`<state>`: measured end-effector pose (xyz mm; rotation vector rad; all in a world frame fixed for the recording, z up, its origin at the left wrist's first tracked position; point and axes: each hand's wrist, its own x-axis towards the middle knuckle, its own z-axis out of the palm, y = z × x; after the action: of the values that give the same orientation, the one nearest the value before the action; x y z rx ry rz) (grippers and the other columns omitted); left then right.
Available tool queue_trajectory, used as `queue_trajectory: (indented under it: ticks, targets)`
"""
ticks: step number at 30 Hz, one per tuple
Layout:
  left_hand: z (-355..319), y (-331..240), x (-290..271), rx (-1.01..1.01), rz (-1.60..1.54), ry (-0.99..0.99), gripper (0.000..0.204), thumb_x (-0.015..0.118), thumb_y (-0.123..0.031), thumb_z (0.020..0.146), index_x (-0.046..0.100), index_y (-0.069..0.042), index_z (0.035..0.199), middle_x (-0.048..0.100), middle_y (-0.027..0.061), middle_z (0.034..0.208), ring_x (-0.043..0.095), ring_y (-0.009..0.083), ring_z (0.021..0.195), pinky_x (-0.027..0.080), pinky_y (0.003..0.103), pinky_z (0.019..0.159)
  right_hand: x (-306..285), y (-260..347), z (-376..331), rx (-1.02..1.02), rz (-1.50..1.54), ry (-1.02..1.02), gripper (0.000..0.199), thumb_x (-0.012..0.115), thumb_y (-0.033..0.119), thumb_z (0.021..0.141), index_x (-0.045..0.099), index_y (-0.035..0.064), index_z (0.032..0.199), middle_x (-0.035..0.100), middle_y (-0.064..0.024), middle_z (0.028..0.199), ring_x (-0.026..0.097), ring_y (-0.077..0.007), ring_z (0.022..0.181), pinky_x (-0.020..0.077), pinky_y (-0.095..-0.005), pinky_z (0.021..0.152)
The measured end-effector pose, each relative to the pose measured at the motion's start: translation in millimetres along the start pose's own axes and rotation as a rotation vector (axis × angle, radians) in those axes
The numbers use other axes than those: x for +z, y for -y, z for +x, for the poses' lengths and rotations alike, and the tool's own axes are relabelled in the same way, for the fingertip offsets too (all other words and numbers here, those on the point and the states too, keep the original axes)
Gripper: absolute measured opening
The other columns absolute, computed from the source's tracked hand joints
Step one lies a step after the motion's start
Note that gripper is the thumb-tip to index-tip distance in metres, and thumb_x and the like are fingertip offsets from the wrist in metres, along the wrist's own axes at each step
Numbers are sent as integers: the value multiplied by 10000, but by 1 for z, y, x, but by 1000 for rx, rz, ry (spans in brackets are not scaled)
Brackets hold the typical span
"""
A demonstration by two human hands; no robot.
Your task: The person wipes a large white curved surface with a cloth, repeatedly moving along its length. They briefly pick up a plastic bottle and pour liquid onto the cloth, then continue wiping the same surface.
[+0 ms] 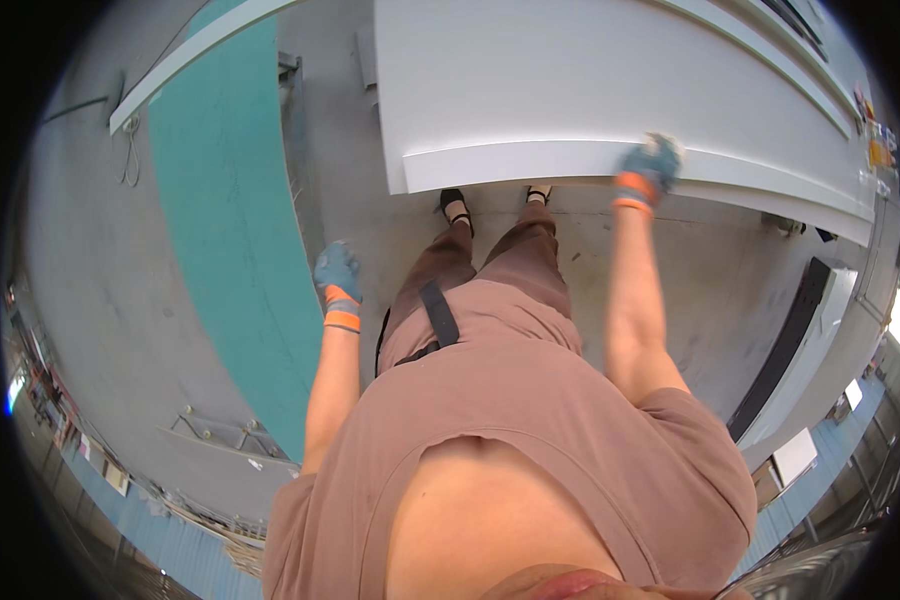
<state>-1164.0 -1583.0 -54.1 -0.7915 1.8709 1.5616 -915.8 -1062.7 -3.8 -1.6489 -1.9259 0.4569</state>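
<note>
Closest in, at 6 o'clock, a brown shirt (530,420) and brown trousers (470,290), with a black strap (438,315) across the hip. Up at 12 o'clock from the trousers, two feet in dark sandals (456,208) on the grey floor (370,200), toes right at the edge of the board. At 9 o'clock from the trousers, the left hand (337,272) in a blue glove with an orange cuff, hanging low in the air beside the leg, fingers curled in loosely, holding nothing. At 2 o'clock from the trousers, the right hand (650,165) in the same kind of glove, arm stretched out, fingers closed down on the near edge of a big white board (530,80) (long and flat, filling the top of the view). Further left, at 10 o'clock, a wide teal sheet (230,200) lying on a grey table (90,260). Far out at 3 o'clock, a long dark strip (785,340) beside more white panels (830,330).
</note>
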Motion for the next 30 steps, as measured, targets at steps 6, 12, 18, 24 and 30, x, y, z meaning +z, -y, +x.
queue_trajectory:
  ticks: [6, 12, 18, 24, 30]
  targets:
    - [-29, -97, 96, 757, 421, -129, 283, 615, -192, 1079, 686, 51, 1207, 734, 104, 1123, 684, 237, 1020, 552, 355, 928, 83, 208, -238, -732, 666, 1305, 322, 672, 244, 948, 734, 135, 1244, 736, -162, 1258, 689, -364, 1145, 535, -451, 964]
    - [-136, -150, 220, 1388, 409, 71, 293, 610, -167, 1079, 679, 63, 1247, 685, 181, 1287, 660, 276, 1198, 530, 386, 1044, 9, 175, -150, -578, 536, 771, 400, 640, 17, 795, 732, 152, 1161, 748, -123, 1141, 688, -364, 1085, 556, -465, 957]
    - [-135, -66, 335, 1387, 529, 205, 264, 633, -172, 1053, 729, 47, 1163, 637, 240, 1363, 608, 365, 1290, 482, 446, 1112, -14, 106, -74, -663, 200, 485, 254, 659, 99, 845, 671, 94, 1099, 653, -77, 1105, 676, -296, 1056, 588, -420, 867]
    - [-97, -8, 351, 1506, 943, -89, 271, 638, -207, 1034, 719, 20, 1157, 667, 242, 1293, 639, 393, 1222, 520, 481, 1059, -30, 4, 0, -869, -207, 332, 412, 607, 183, 943, 646, 111, 1346, 578, -127, 1510, 417, -299, 1533, 370, -458, 1248]
    - [-91, -8, 384, 1463, 929, -149, 256, 644, -203, 1037, 720, 20, 1135, 681, 227, 1289, 675, 363, 1173, 562, 433, 997, -203, -434, 294, 279, -15, -138, 269, 572, 257, 1036, 752, 80, 1130, 727, -158, 979, 686, -274, 861, 566, -430, 806]
